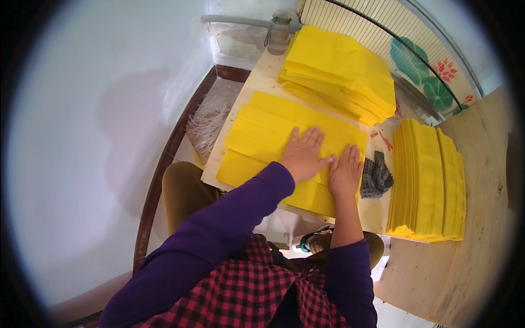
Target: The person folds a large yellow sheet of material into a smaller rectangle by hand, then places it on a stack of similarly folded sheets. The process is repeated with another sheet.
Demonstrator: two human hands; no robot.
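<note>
A flat yellow fabric piece [257,123], folded in overlapping layers, lies in front of me on a wooden table. My left hand [304,154] rests palm down on its middle, fingers stretched out. Just to the right, my right hand [345,172] also lies flat on the fabric near its right edge. The two thumbs nearly meet, and neither hand grips anything. Whatever part of the fabric lies beneath my palms and left forearm is hidden.
Behind the fabric stands a tall stack of folded yellow pieces [339,68]. Another yellow stack [426,180] is at the right, beside a crumpled dark grey cloth [376,176] and small red scissors [385,142]. A lidded jar [279,33] stands at the table's far left corner. White strips [210,123] lie left of the table.
</note>
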